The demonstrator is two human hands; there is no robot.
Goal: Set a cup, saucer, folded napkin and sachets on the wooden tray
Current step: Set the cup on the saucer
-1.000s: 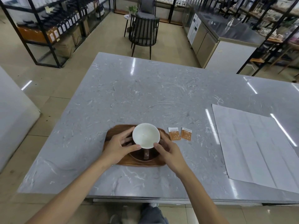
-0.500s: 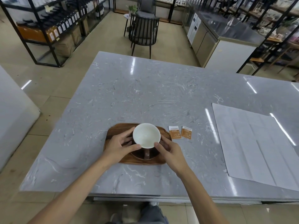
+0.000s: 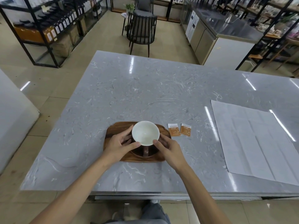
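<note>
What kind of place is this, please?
Probably a cafe or coffee shop with a sales area: shelves of labelled bottles, a steel counter with cabinets below, and a chair beside a small table.

Two bare forearms, no sleeves in view; grey trousers [image 3: 152,212], light shoe [image 3: 154,201] below

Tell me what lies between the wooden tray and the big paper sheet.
Head view: two orange sachets lie side by side on the marble between tray and sheet.

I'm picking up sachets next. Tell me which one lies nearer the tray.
The left sachet, lying just off the wooden tray edge, beside the right hand. The other sachet lies further right.
</note>
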